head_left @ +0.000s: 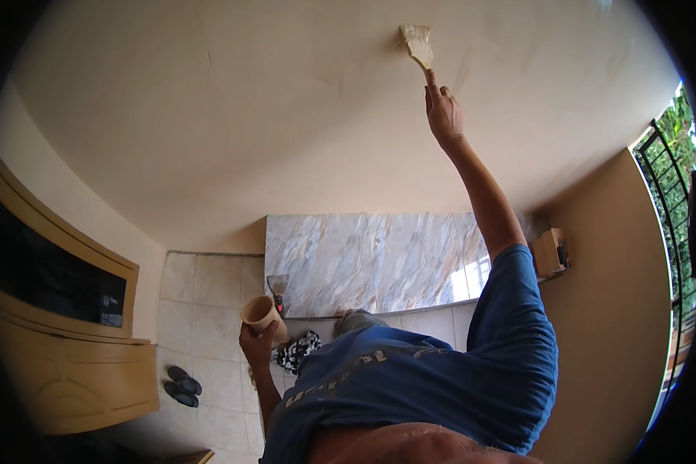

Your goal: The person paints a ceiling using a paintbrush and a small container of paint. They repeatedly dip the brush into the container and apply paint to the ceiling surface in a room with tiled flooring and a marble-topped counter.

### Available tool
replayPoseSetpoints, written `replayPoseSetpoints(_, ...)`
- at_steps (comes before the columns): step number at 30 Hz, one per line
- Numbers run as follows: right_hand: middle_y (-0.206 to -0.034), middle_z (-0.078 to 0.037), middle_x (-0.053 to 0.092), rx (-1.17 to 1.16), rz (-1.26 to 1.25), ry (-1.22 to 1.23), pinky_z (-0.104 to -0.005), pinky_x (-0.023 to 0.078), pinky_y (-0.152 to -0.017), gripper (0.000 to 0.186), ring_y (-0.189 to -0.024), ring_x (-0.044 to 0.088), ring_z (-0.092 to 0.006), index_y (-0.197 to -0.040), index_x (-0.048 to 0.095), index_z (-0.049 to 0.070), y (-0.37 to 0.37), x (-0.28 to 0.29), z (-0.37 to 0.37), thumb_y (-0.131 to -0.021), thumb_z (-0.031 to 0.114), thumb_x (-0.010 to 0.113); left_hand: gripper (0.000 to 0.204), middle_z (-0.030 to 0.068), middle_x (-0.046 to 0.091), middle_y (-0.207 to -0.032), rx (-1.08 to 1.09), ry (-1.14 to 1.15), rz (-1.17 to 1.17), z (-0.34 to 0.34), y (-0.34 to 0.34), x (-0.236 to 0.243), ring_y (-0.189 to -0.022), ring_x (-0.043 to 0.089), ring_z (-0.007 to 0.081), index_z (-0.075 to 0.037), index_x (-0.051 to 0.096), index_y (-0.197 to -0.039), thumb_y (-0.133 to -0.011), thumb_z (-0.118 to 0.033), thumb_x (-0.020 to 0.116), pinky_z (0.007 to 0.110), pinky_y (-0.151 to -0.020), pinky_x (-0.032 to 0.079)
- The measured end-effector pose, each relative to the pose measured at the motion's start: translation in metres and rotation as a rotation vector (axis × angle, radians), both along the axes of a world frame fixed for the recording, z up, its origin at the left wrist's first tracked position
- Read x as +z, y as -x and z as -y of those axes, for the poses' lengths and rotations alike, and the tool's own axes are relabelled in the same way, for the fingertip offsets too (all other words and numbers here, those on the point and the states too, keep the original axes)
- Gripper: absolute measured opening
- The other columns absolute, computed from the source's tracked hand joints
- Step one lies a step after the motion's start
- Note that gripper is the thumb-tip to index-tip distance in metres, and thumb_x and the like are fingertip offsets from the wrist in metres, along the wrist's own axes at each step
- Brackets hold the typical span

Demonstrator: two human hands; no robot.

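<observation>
My right hand (445, 116) is stretched far up and closed around the handle of a paintbrush (418, 46). The brush's wide bristles lie against the cream wall (309, 100), and pale paint coats its head. Lower down on the left, my left hand (257, 345) grips a tan cup (260, 312) by its side. The cup's mouth faces up and its inside looks pale; how full it is I cannot tell. Just beyond the cup, a putty knife (278, 291) with a red and black handle rests on the marbled tile ledge (340, 263).
A patterned black-and-white cloth (300, 352) lies below the ledge. Dark slippers (182, 387) sit on the tiled floor (209, 290), near a wooden door (77, 379) at left. At right stand a small box (550, 250) on the ledge's end and a barred opening (667, 193) with greenery behind.
</observation>
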State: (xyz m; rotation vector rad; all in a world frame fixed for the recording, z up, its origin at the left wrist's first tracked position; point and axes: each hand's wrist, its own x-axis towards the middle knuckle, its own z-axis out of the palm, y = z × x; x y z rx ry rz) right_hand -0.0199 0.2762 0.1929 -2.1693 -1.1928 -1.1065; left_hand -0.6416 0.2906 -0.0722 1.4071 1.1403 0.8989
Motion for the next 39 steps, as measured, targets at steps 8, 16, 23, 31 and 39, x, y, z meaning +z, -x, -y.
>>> replayPoseSetpoints(8, -0.069, -0.006, 0.057, 0.343, -0.322, -0.419, -0.0347, 0.049, -0.055, 0.032, -0.06, 0.059, -0.0184, -0.133, 0.065, 0.008, 0.05, 0.047, 0.028, -0.105, 0.021, 0.058, 0.06, 0.0154, 0.071, -0.114, 0.01, 0.017, -0.114, 0.01, -0.002, -0.002, -0.102, 0.07, 0.0244, 0.003, 0.063, -0.123, -0.073, -0.015, 0.09, 0.037, -0.089, 0.055)
replayPoseSetpoints(16, -0.069, -0.006, 0.056, 1.151, -1.087, -0.73, -0.0383, 0.039, -0.043, 0.027, -0.049, 0.049, -0.0209, -0.123, 0.065, 0.01, -0.034, 0.151, -0.068, -0.102, 0.026, 0.059, 0.061, 0.0153, 0.071, -0.115, -0.053, 0.055, 0.02, 0.011, -0.017, 0.009, -0.103, 0.07, 0.0249, 0.003, 0.062, -0.125, -0.073, -0.014, 0.089, 0.038, -0.089, 0.056)
replayPoseSetpoints(23, -0.057, 0.008, 0.038, 1.002, -1.116, -0.922, -0.0238, 0.02, -0.04, 0.031, -0.044, 0.031, -0.0028, -0.11, 0.067, 0.002, 0.008, 0.116, -0.095, -0.106, 0.031, 0.057, 0.059, 0.0148, 0.071, -0.115, -0.026, 0.028, 0.012, 0.006, -0.025, 0.021, -0.103, 0.07, 0.0253, 0.001, 0.063, -0.124, -0.074, -0.014, 0.089, 0.038, -0.09, 0.056)
replayPoseSetpoints(31, -0.059, 0.009, 0.035, 0.927, -1.263, -1.002, -0.0231, 0.02, -0.04, 0.031, -0.045, 0.029, -0.003, -0.111, 0.065, 0.004, 0.02, 0.006, -0.08, -0.108, 0.033, 0.053, 0.06, 0.0146, 0.071, -0.114, -0.011, 0.023, -0.071, 0.001, 0.002, 0.023, -0.104, 0.07, 0.0245, 0.002, 0.064, -0.123, -0.072, -0.015, 0.089, 0.038, -0.089, 0.055)
replayPoseSetpoints(39, -0.062, 0.009, 0.034, 0.858, -1.391, -1.016, -0.0224, 0.02, -0.042, 0.031, -0.047, 0.028, -0.0027, -0.112, 0.064, 0.004, 0.03, -0.066, -0.066, -0.108, 0.032, 0.053, 0.062, 0.0138, 0.07, -0.115, -0.011, 0.048, -0.022, 0.003, -0.001, 0.015, -0.106, 0.069, 0.0247, 0.003, 0.062, -0.126, -0.073, -0.012, 0.089, 0.038, -0.091, 0.055)
